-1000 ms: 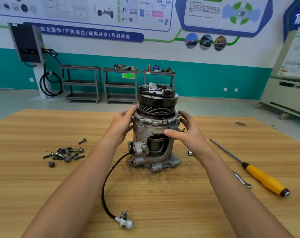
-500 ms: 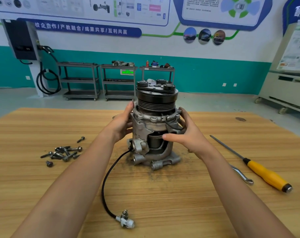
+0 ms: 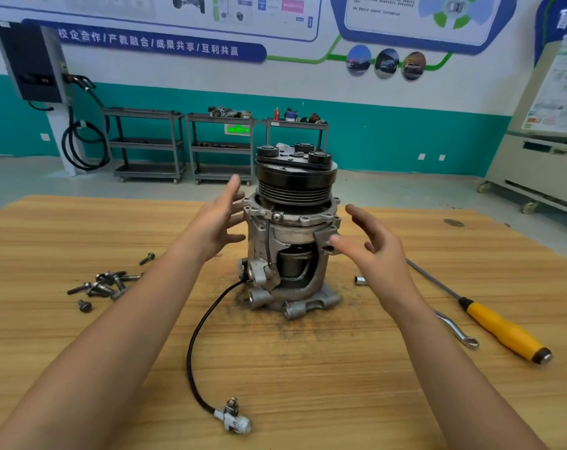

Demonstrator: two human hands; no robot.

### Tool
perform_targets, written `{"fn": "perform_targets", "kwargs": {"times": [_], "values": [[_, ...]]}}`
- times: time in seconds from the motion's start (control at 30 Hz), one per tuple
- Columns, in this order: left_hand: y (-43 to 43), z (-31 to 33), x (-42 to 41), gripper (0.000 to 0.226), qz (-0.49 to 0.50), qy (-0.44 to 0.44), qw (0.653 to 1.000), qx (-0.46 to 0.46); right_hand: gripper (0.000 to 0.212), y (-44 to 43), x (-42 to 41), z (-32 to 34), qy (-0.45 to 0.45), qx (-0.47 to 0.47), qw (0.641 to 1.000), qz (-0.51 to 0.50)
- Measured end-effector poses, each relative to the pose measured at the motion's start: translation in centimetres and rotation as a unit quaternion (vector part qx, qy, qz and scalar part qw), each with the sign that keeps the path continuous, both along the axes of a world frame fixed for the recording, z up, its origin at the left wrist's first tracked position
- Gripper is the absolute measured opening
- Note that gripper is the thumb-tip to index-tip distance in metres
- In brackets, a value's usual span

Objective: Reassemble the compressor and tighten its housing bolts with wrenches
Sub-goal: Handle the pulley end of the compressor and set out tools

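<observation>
compressor [image 3: 292, 241] stands upright on the wooden table [image 3: 308, 368] between the left hand [image 3: 215, 219] and right hand [image 3: 373, 248], both just beside it, fingers spread, holding nothing. bolts [image 3: 107, 284] lie left of the left hand; wrench [image 3: 457, 329] and yellow screwdriver [image 3: 503, 329] right of the right hand. beyond the hands, carts [image 3: 220, 147] line a teal wall [image 3: 389, 138].

Appeared only as bare limbs: left forearm [image 3: 129, 319] and right forearm [image 3: 438, 352], unsleeved right to the view's lower edge. Ended in a bare left hand [image 3: 215, 222], blurred at the fingertips, and a bare right hand [image 3: 373, 251]. Carried dark, grimy smudges across the right hand's fingers and inner palm. Looked smooth along both forearms.
</observation>
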State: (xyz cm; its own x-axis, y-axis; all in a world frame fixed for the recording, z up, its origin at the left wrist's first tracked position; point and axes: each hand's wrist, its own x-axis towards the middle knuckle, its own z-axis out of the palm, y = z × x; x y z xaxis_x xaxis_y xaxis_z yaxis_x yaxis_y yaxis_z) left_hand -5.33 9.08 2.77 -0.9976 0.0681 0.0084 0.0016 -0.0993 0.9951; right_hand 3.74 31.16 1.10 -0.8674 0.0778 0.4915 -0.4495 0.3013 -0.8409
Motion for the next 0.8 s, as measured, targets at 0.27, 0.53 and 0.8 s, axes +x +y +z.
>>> {"fn": "perform_targets", "kwargs": {"times": [0.27,0.53,0.8], "values": [[0.5,-1.2,6.7,0.063,0.024,0.253,0.909,-0.329,0.076,-0.4,-3.3,3.0,-0.041,-0.043,0.998,0.019],[-2.6,2.3,7.0,0.016,0.009,0.252,0.85,-0.463,0.07,-1.1,-5.2,5.5,-0.1,0.06,0.986,0.119],[-3.3,4.7,6.4,0.089,-0.077,0.193,0.905,-0.372,0.062,-2.4,-3.3,4.2,-0.059,0.078,0.994,0.047]]}}
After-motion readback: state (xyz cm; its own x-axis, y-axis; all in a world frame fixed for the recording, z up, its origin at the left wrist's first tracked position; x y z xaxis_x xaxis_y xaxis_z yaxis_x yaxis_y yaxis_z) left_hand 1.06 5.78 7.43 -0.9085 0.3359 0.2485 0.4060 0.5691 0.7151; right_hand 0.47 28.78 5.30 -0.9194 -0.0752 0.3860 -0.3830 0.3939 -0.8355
